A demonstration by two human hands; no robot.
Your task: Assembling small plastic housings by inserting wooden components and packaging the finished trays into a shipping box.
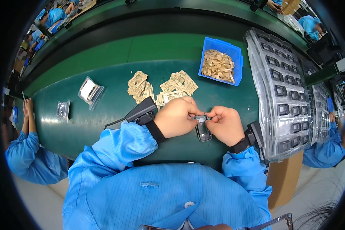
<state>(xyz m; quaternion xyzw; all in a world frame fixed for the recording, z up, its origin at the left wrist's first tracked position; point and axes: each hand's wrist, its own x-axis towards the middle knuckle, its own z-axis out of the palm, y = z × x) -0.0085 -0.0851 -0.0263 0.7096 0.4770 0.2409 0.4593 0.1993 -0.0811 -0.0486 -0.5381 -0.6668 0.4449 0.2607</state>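
A small black rectangular plastic housing [204, 132] with a pale, shiny inside lies in front of me on the green table. My left hand [178, 118] is closed at its upper left edge, thumb and fingers pinched together. At the upper right edge my right hand [227, 125] pinches in the same way. The fingertips almost meet across the top of the housing, and any thin piece between them is too small to make out. Just beyond my left hand lie two loose piles of flat beige strips, a left pile [140, 87] and a right pile [179, 85].
A blue bin [237, 63] holds crumpled beige strips. Stacked clear trays [265, 82] of black housings rise at the right, above a cardboard box [283, 178]. Bagged parts [91, 92] and a smaller bag [63, 109] lie at left. Co-workers in blue sit on both sides.
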